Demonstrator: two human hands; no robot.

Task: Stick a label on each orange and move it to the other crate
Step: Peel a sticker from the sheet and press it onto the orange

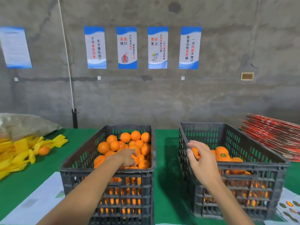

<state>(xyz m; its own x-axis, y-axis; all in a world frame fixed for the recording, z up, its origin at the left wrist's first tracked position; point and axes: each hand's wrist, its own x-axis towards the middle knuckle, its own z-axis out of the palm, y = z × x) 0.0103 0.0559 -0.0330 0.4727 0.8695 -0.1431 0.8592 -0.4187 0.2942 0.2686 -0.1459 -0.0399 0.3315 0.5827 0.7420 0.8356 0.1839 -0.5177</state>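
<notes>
Two black slatted crates stand side by side on a green table. The left crate (69,161) is heaped with oranges (125,137). My left hand (127,157) reaches into that heap, its fingers curled down over an orange (137,159). The right crate (259,163) holds fewer oranges, one of them showing a green label (223,155). Just inside the right crate's left wall, my right hand (203,161) holds an orange (194,152) between thumb and fingers. I cannot see a label on this orange.
A label sheet (290,207) lies at the bottom right corner. Yellow foam sleeves (19,151), a loose orange (43,151) and a grey sack (27,124) are at the left. Red flat cartons (272,135) are stacked at the right. White paper (40,200) lies front left.
</notes>
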